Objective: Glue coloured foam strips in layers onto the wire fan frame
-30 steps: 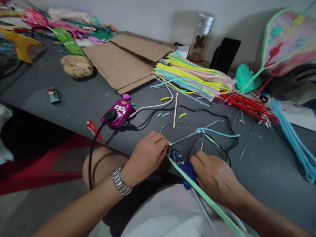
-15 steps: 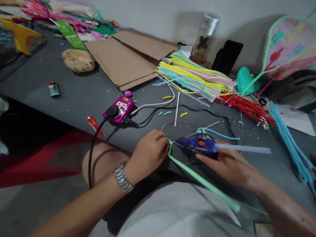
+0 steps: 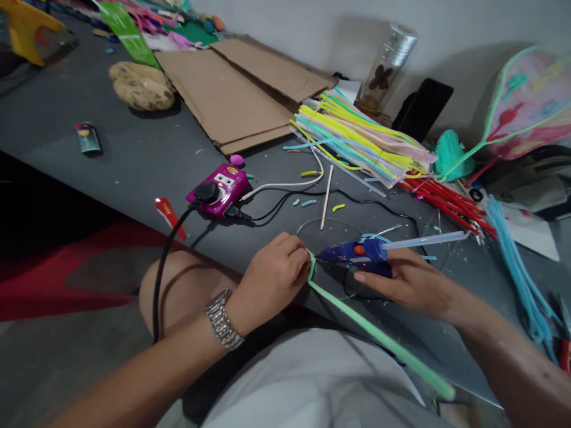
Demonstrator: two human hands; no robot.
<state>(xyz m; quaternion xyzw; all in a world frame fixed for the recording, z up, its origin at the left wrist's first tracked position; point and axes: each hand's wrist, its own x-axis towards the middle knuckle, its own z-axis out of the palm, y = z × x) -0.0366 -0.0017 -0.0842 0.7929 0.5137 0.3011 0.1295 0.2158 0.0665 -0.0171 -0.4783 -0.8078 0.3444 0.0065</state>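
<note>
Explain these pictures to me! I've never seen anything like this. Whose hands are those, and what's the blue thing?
These pictures come from a small camera worn on a person's head, looking down, so you see what they see. The left hand, with a metal wristwatch, pinches a green strip at the edge of a thin wire ring. The right hand holds a blue hot glue gun with a long glue stick in it. On the dark grey table lie a purple power socket, cardboard sheets and a pile of coloured strips.
</note>
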